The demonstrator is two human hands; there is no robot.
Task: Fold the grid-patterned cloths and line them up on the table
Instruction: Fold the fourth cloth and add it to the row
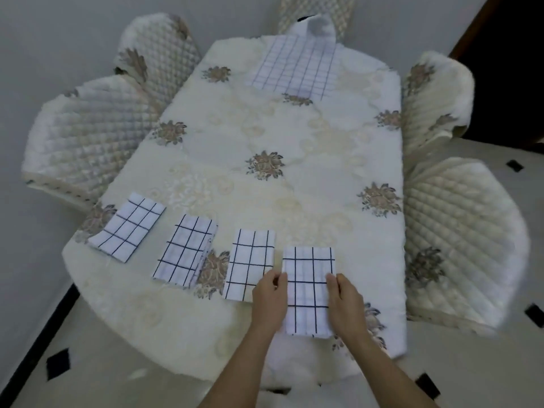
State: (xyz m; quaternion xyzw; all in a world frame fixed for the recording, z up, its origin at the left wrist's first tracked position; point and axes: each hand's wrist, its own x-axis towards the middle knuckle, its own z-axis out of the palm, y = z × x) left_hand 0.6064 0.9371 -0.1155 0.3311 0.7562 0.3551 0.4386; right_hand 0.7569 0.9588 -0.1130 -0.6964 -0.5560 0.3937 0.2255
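**A:** Why are both hands on one cloth?

**B:** To square it up, I think. The left hand (269,293) pinches the left edge of the fourth cloth (309,290), fingers curled over it. The right hand (346,295) pinches the right edge the same way. Gripping both sides lets the folded layers move together without slipping apart.

**A:** Where is it lying?

**B:** Flat on the table (323,201), at the right end of the row. It sits just beside the third cloth (250,260), with a thin gap between them. The second cloth (185,251) and first cloth (128,228) run off to the left, each one apart from the next.

**A:** Is it in line?

**B:** Its near end looks closer to the front edge than its neighbours' ends, so a small push away seems needed.

**A:** Is there room?

**B:** Plenty ahead, since the middle is bare. On the right there is only a strip before the edge and a chair (459,240). The unfolded cloth (294,66) waits at the far end.
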